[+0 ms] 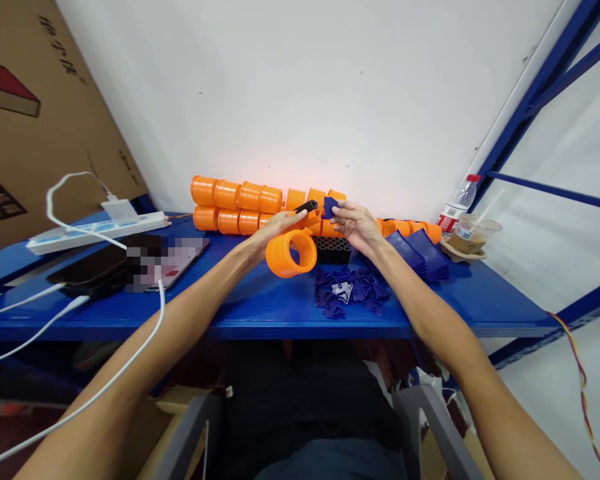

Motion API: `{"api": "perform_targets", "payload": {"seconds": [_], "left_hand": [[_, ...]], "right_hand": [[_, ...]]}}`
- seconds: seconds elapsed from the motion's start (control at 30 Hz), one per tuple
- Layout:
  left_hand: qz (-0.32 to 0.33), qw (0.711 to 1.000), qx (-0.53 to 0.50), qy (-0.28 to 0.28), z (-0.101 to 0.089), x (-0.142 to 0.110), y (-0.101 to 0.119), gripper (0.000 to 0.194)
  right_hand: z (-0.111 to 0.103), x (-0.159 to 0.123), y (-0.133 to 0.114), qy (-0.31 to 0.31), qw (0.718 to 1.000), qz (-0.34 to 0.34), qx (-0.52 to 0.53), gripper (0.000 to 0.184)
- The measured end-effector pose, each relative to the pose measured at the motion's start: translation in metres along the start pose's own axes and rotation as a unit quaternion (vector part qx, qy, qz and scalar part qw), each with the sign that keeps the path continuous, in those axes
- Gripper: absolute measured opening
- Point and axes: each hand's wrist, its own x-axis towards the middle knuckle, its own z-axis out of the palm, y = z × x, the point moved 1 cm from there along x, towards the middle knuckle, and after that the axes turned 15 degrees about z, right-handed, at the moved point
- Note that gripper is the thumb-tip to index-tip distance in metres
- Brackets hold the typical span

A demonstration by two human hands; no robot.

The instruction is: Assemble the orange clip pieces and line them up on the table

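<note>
My left hand (275, 227) is closed around an orange plastic cup-like part (276, 259), whose round opening faces me. A short black piece (307, 207) shows at the fingertips of that hand, beside the orange part's narrow end. Between the fingertips of my right hand (359, 225) is a small dark-blue plastic piece (331, 207), just right of the black piece. Below my hands lies a pile of similar blue pieces (363, 293), with a pale, shiny one (342, 291) among them. Behind the pile stands a black block with round holes (333, 251).
Stacked orange cups (229, 195) line the wall. Flat blue sheets (427, 253), a bottle (461, 200) and a plastic cup (470, 235) stand right. Phones (105, 267), a power strip (100, 232) and white cables lie left; one cable crosses my left forearm.
</note>
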Motion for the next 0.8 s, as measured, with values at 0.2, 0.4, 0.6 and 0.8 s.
{"api": "perform_targets", "payload": {"seconds": [0.2, 0.4, 0.6, 0.8], "left_hand": [[-0.001, 1.000, 0.006, -0.004, 0.004, -0.002, 0.002, 0.053], [-0.050, 0.998, 0.023, -0.004, -0.004, -0.002, -0.002, 0.053], [-0.068, 0.997, 0.034, -0.009, -0.006, -0.001, -0.002, 0.040], [-0.065, 0.997, 0.036, -0.008, -0.006, -0.001, -0.004, 0.038]], "right_hand": [[-0.003, 0.001, 0.003, -0.056, 0.998, 0.010, 0.031, 0.013], [-0.014, 0.009, 0.003, -0.095, 0.995, -0.024, -0.008, 0.029], [-0.019, 0.016, 0.005, -0.075, 0.996, -0.042, -0.018, 0.027], [-0.017, 0.012, 0.004, -0.061, 0.997, -0.042, -0.007, 0.034]]}}
